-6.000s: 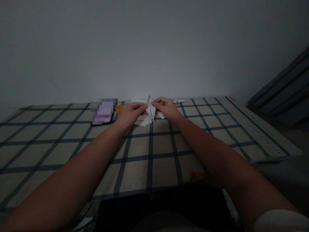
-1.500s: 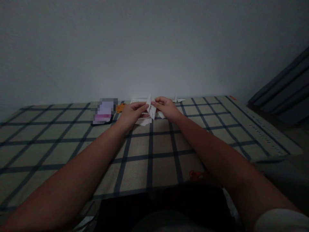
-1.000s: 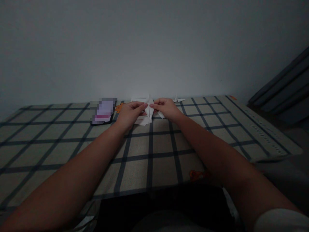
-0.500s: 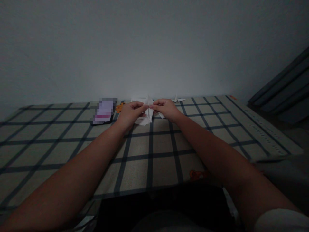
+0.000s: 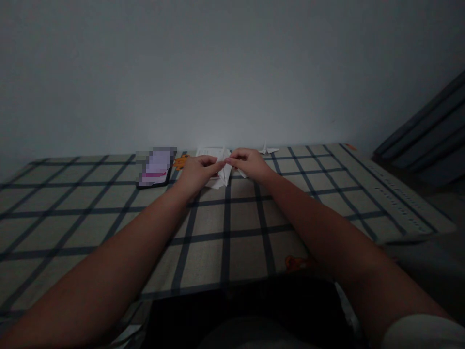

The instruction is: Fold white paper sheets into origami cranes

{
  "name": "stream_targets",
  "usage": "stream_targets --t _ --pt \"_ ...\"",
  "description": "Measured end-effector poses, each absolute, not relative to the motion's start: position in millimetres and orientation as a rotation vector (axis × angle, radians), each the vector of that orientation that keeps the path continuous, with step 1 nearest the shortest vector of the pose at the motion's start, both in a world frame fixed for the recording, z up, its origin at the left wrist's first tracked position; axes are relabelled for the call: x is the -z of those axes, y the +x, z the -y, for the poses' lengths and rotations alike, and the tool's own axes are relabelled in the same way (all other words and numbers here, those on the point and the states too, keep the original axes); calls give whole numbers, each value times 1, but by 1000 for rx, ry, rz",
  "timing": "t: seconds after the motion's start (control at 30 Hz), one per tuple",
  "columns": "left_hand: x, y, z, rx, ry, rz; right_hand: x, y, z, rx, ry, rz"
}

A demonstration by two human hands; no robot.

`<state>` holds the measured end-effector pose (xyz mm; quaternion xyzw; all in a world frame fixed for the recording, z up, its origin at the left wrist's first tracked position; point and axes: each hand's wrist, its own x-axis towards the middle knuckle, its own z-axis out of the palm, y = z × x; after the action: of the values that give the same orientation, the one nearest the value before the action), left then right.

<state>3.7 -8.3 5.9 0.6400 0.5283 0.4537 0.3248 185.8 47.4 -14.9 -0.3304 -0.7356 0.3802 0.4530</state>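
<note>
Both arms reach far forward over a checked cloth. My left hand and my right hand meet over a small folded white paper piece, each pinching it with closed fingers. The paper is held low, close to the cloth, with its points sticking out between the fingertips. More white paper lies flat just behind the hands. The scene is dim.
A phone with a lit screen lies left of my hands. A small folded white paper figure stands to the right near the wall. An orange motif shows beside the phone. A dark slanted panel rises at the far right.
The folded paper has come down from an upright, raised hold to a lower one near the cloth. My fingertips have drawn closer together on it. The arms stay in place.
</note>
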Motion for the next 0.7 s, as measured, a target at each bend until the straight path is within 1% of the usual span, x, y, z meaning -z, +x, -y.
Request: stream_targets --t 0.13,0.33,0.53,0.7 --pt "1 0 3 -1188 1684 -1346 15 185 -47 -881 -819 1825" --pt "5 -1 0 -1157 1756 -1394 12 184 -44 -991 -808 1800" --pt "4 -1 1 -1113 1774 -1419 11 185 -44 -892 -816 1803" --pt "4 -1 0 -1086 1769 -1407 11 183 -43 -965 -811 1750"
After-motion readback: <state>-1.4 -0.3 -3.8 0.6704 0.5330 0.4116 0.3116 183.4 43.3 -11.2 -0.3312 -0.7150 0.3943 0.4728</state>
